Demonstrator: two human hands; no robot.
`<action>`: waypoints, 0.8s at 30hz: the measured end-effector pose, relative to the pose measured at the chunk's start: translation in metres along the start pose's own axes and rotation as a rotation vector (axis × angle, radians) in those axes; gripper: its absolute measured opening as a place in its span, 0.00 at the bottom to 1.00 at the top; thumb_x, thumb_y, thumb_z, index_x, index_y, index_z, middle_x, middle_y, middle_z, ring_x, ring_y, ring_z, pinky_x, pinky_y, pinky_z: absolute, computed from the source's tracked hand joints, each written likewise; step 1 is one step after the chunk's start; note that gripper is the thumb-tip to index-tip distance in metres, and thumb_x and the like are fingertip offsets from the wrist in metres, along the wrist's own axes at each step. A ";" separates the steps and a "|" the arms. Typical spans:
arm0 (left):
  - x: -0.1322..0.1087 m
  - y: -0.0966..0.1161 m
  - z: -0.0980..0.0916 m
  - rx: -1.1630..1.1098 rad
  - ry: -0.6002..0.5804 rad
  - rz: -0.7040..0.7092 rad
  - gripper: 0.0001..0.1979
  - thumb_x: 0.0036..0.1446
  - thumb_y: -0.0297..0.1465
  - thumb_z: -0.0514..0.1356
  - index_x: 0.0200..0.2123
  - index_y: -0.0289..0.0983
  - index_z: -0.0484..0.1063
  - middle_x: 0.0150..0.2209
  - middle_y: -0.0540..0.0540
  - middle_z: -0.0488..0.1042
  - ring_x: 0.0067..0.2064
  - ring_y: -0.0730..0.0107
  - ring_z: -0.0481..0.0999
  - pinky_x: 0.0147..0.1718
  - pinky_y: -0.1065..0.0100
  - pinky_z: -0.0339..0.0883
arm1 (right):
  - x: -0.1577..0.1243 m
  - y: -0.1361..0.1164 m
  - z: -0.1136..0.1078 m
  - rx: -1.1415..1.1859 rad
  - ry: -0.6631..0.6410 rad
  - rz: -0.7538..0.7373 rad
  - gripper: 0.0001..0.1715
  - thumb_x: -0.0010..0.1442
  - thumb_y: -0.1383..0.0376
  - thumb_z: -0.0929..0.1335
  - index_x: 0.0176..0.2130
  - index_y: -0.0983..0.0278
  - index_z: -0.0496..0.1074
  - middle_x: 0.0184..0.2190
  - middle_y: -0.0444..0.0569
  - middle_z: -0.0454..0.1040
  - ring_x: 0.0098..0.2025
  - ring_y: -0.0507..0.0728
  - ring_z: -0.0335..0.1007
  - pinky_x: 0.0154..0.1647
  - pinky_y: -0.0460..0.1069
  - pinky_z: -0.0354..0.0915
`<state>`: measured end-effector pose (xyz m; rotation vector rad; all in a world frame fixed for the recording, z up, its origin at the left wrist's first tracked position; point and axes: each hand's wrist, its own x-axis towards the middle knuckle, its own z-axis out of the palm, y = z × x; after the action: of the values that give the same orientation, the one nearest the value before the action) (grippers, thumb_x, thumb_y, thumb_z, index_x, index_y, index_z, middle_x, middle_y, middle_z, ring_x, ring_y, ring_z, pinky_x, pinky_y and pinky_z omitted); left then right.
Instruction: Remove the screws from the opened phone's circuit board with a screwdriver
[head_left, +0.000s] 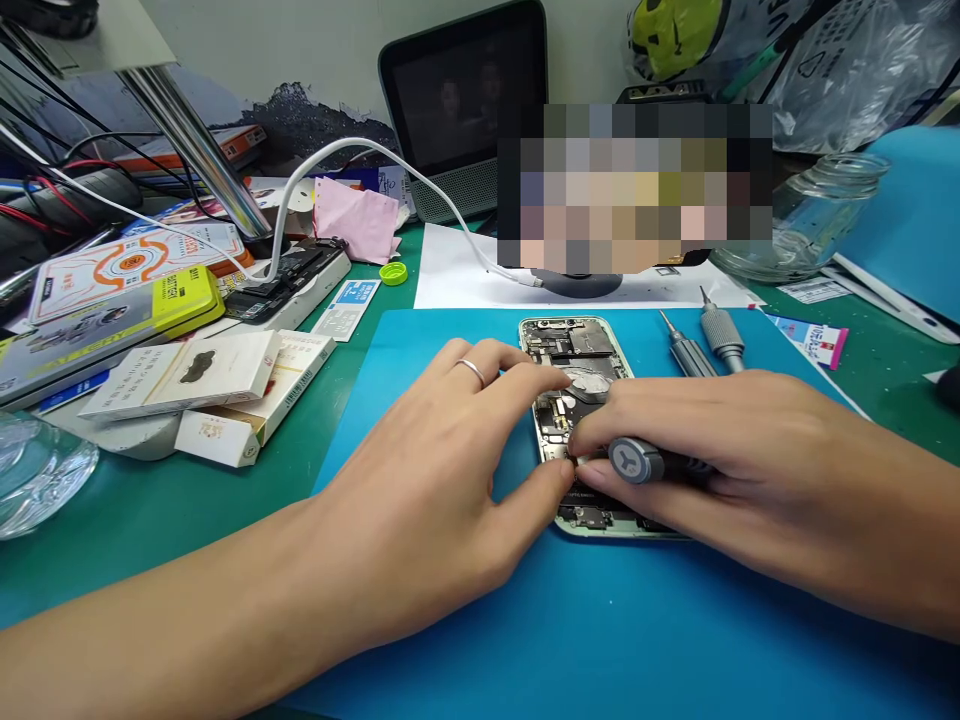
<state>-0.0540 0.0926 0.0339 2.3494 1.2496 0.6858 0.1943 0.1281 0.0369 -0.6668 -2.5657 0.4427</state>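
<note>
An opened smartphone (589, 342) with its inner parts exposed lies on a blue mat (450, 640). My left hand (465, 470), a ring on one finger, rests at the phone's left side. Its thumb and index finger are apart, the thumb tip close to my right fingertips. My right hand (750, 450) is closed round a dark screwdriver (634, 461) with a Y mark on its grey cap, lying across the palm. Thumb and index finger of that hand come together low over the phone; anything between them is hidden.
Two grey screwdrivers (688, 345) lie beyond my right hand. Small boxes (187, 375) and a battery package (112, 325) are piled at left near a glass dish (37, 475). A white cable (360, 142) arches behind. A glass jar (799, 220) stands back right.
</note>
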 end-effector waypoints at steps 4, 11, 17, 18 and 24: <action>-0.001 0.000 0.000 0.002 0.007 0.008 0.19 0.76 0.34 0.61 0.66 0.38 0.77 0.59 0.46 0.79 0.59 0.60 0.75 0.58 0.58 0.70 | 0.000 -0.003 -0.002 0.014 -0.030 0.052 0.10 0.77 0.63 0.71 0.40 0.58 0.81 0.32 0.41 0.84 0.32 0.53 0.81 0.30 0.48 0.67; 0.000 0.001 0.002 -0.010 0.004 0.008 0.20 0.75 0.33 0.60 0.66 0.38 0.77 0.59 0.46 0.79 0.59 0.61 0.74 0.59 0.60 0.70 | -0.003 -0.004 -0.003 -0.016 -0.031 0.064 0.12 0.76 0.65 0.69 0.40 0.59 0.81 0.33 0.41 0.84 0.32 0.53 0.82 0.31 0.48 0.68; 0.000 0.002 0.003 0.005 -0.013 0.014 0.16 0.77 0.33 0.58 0.63 0.40 0.77 0.61 0.48 0.78 0.59 0.62 0.74 0.60 0.57 0.70 | 0.001 -0.004 -0.003 -0.026 -0.038 0.064 0.13 0.76 0.66 0.68 0.39 0.61 0.82 0.32 0.42 0.83 0.31 0.52 0.80 0.31 0.47 0.68; 0.000 0.002 0.003 0.003 -0.014 0.015 0.16 0.77 0.33 0.58 0.63 0.40 0.77 0.61 0.48 0.78 0.59 0.62 0.74 0.60 0.57 0.70 | 0.001 -0.004 -0.004 -0.025 -0.043 0.064 0.13 0.76 0.66 0.69 0.40 0.61 0.82 0.32 0.42 0.83 0.31 0.53 0.80 0.31 0.47 0.68; 0.000 0.003 0.003 0.007 -0.022 0.020 0.16 0.77 0.32 0.59 0.63 0.40 0.77 0.60 0.47 0.78 0.58 0.61 0.74 0.59 0.55 0.71 | 0.000 -0.002 -0.003 -0.033 -0.029 0.046 0.12 0.78 0.64 0.70 0.41 0.61 0.82 0.32 0.42 0.83 0.32 0.53 0.80 0.32 0.48 0.66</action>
<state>-0.0503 0.0904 0.0328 2.3716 1.2230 0.6609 0.1949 0.1272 0.0399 -0.7368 -2.5947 0.4294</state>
